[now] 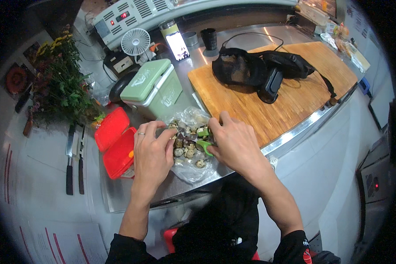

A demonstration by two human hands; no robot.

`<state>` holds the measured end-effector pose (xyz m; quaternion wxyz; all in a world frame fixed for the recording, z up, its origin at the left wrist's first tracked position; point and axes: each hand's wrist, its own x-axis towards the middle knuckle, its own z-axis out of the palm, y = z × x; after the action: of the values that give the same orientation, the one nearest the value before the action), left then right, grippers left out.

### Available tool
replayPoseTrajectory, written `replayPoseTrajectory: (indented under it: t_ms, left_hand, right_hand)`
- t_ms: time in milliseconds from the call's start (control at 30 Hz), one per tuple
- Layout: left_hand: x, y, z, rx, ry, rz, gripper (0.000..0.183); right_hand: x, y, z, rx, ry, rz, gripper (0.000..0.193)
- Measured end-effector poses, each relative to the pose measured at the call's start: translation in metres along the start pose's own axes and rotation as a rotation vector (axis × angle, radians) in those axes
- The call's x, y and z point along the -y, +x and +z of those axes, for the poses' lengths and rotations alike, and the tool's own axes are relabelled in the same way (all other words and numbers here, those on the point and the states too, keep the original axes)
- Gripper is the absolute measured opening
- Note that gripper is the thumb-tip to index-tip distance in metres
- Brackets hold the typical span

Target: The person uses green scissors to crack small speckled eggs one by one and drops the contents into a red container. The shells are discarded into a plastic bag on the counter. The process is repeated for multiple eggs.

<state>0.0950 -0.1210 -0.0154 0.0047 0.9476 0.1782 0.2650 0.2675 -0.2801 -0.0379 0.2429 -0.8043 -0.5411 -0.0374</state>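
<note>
A clear plastic bag (190, 169) lies open on the steel counter with several small speckled quail eggs (185, 152) in it. My left hand (152, 154) rests at the bag's left side, its fingertips pinched on an egg near the top of the pile. My right hand (233, 143) is at the bag's right side and holds a small green scissor-like tool (203, 141) over the eggs.
An open red plastic box (115, 147) lies left of the bag, with two knives (74, 160) beyond it. A green cooler box (153, 88) stands behind. A wooden board (290, 101) carries a black strapped device (259, 68). Flowers (59, 83), fan (135, 42) at back left.
</note>
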Motion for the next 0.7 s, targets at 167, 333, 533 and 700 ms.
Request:
replayPoseTrajectory:
  t_ms: [167,333,533,700]
  left_hand:
    - [0.024,0.054,-0.03,-0.027,0.023,0.103,0.031]
    - [0.07,0.199,-0.024,-0.132,0.37,0.124,0.048]
    - [0.114,0.346,0.045,-0.101,0.721,0.083,0.041]
    - [0.129,0.412,0.134,0.408,0.146,-0.377,0.047]
  right_hand:
    - [-0.023,0.003,-0.004,0.058,0.144,-0.05,0.045]
    - [-0.051,0.017,0.011,0.032,0.367,-0.112,0.04]
    - [-0.062,0.014,0.022,-0.034,0.472,-0.136,0.039]
    - [-0.066,0.023,0.021,-0.016,0.591,-0.1,0.037]
